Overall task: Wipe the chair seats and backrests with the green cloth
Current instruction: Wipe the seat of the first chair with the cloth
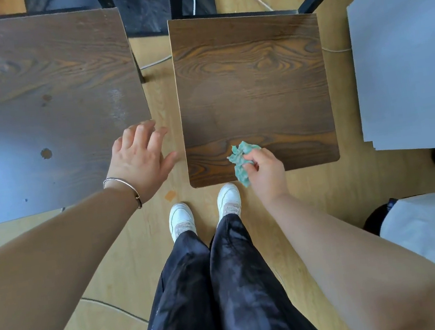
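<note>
right hand (265, 171) is gripping the crumpled green cloth (242, 161) at the near edge of the centre chair seat (252, 82) — cloth is hanging partly over that edge — left hand (139, 161) is hovering, fingers spread, holding nothing, by the left seat (35, 92) corner, contact unclear

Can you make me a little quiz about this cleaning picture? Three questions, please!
1. True or false: the green cloth lies flat on the floor.
2. Which hand grips the cloth? A. left hand B. right hand C. neither
3. Fill in: the left wrist wears a ____.

Key:
1. False: it is held at the near edge of the chair seat.
2. B
3. bracelet
</note>
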Motion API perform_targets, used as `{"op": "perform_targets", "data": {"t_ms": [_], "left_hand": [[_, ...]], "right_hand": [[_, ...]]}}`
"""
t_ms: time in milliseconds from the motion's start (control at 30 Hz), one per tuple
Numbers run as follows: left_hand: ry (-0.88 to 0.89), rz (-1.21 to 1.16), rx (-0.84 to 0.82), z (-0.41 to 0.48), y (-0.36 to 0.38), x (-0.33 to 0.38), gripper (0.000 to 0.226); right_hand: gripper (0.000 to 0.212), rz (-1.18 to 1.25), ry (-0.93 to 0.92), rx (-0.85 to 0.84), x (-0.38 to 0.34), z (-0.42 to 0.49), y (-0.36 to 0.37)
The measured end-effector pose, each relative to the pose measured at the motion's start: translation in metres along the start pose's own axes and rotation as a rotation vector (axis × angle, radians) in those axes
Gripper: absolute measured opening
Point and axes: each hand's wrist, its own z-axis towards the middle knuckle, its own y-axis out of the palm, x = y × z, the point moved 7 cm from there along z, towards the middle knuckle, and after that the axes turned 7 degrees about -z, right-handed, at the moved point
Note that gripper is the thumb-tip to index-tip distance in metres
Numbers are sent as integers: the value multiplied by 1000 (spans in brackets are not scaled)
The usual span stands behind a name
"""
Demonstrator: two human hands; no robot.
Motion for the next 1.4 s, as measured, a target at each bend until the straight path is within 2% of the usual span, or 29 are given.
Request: {"op": "perform_targets", "data": {"t_ms": [233,533,733,967,1200,1400], "left_hand": [[-26,-27,42,-20,-8,-18,60],[-82,-39,108,-43,-22,-38,58],[-102,-15,111,-52,-30,-39,56],[-130,22,113,-47,-51,-25,51],[-116,18,98,-13,-67,20,52],[-68,52,69,28,-60,52,60]], "right_hand": [[13,31,-96,-69,-51,-18,37],[13,61,-119,-148,-88,-30,65],[11,130,-120,-273,-123,-31,84],[11,354,124,-289,-105,-10,54],[18,471,154,-216,-86,41,-27],[9,253,61,-154,-52,102,-62]]}}
